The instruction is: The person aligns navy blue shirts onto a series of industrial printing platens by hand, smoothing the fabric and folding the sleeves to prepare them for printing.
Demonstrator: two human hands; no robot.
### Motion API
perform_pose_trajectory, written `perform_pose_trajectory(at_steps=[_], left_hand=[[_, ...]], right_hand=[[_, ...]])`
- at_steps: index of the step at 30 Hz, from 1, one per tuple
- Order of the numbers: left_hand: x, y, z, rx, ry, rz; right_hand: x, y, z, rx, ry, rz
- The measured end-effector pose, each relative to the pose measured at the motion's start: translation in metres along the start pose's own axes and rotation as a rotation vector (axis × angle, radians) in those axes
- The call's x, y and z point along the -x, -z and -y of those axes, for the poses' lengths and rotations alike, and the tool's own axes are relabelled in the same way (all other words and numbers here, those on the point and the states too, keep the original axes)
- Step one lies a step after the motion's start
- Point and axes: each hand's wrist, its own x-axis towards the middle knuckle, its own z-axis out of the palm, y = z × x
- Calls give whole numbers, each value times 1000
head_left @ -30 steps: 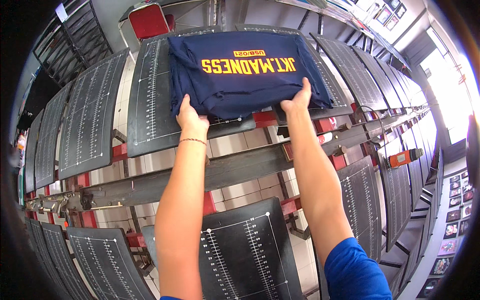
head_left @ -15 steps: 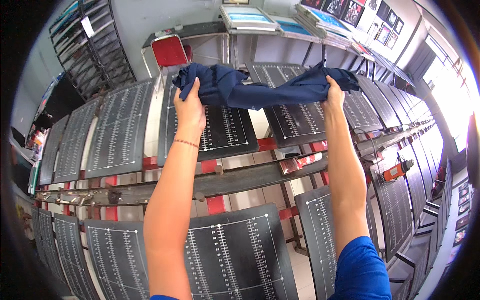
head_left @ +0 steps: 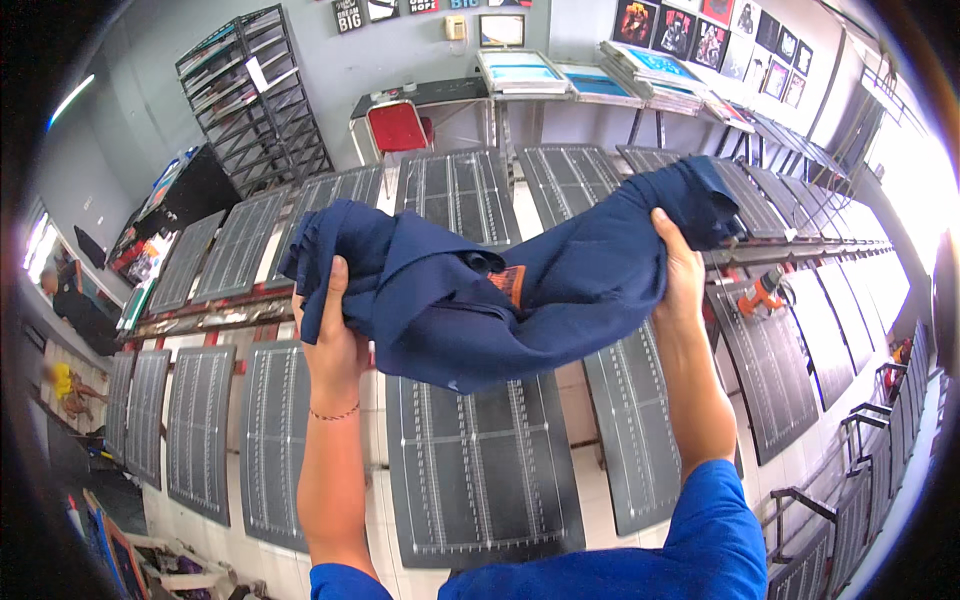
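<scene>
A bunched navy shirt (head_left: 450, 335) hangs between my hands, sagging in the middle. A small orange print (head_left: 510, 283) shows in its centre fold. My left hand (head_left: 338, 335) grips the gathered left end, thumb on top. At the right end my right hand (head_left: 682, 275) is closed on the cloth, its thumb pressed against the near side. The other fingers of both hands are mostly hidden. Below the shirt lies a black printing board (head_left: 490, 470) with white ruler-like markings; the cloth is held above it.
Rows of similar boards (head_left: 205, 430) run along both sides of a long metal frame. An orange heat gun (head_left: 765, 295) rests on a board at right. Farther back are a red chair (head_left: 396, 128), a rack (head_left: 255, 95) and stacked screen frames (head_left: 520, 72). Two people are at far left.
The shirt has come nearer and lower, and its taut strip has slackened into a sag, showing the orange print. Both hands keep their grip. The view has tilted up, showing more of the wall.
</scene>
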Motion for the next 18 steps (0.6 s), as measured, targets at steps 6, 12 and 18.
perform_pose_trajectory(at_steps=[6, 12, 18], left_hand=[[87, 60, -64, 7, -49, 3], [261, 191, -44, -1192, -518, -88], [478, 222, -21, -454, 610, -94]], right_hand=[[88, -10, -10, -64, -49, 108], [190, 33, -25, 25, -153, 36], [291, 278, -140, 267, -526, -316]])
